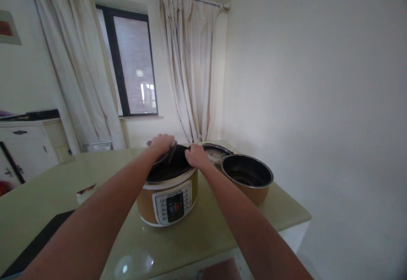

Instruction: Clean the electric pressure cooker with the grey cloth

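A round electric cooker (165,193) with a gold-brown body, white base and button panel stands on the table in front of me. Its top is off, and the dark inside shows. My left hand (163,143) is at the cooker's far left rim, fingers closed on a greyish, see-through-looking thing, perhaps a cloth, that dips into the opening. At the right rim, my right hand (196,155) grips the edge with its fingers curled over. Right of the cooker sits a dark-lined inner pot (247,172), and behind that lies a round lid (216,152).
The pale green table (203,229) has its right edge near the white wall. A flat black panel (41,237) lies at the left front, with a small white item (85,193) beyond it. A white cabinet (27,144) stands far left, near a curtained window.
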The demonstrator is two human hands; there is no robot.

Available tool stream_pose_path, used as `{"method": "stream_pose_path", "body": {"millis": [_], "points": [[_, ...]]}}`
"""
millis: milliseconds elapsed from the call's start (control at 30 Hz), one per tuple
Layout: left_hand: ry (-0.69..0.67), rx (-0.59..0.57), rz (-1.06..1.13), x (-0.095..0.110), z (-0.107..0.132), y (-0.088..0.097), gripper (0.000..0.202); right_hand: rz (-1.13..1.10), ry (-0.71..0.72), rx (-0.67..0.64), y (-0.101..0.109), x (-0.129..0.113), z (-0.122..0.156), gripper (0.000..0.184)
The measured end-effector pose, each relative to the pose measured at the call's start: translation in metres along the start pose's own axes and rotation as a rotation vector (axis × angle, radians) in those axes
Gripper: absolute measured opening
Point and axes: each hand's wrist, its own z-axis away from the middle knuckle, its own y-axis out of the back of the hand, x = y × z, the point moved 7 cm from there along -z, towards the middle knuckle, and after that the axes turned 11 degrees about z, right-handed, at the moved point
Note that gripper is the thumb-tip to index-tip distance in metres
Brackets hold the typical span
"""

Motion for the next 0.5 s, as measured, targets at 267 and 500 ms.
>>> {"method": "stream_pose_path", "body": {"millis": [267,500], "points": [[0.212,-0.093,-0.053,-0.076,0.021,0.018,0.05,-0.06,-0.037,0.013,0.003,-0.001,0.003,0.045],[0.14,-0.252,0.069,-0.083,0.037,0.033,0.028,-0.058,-0.042,0.007,0.005,-0.001,0.002,0.046]]}}
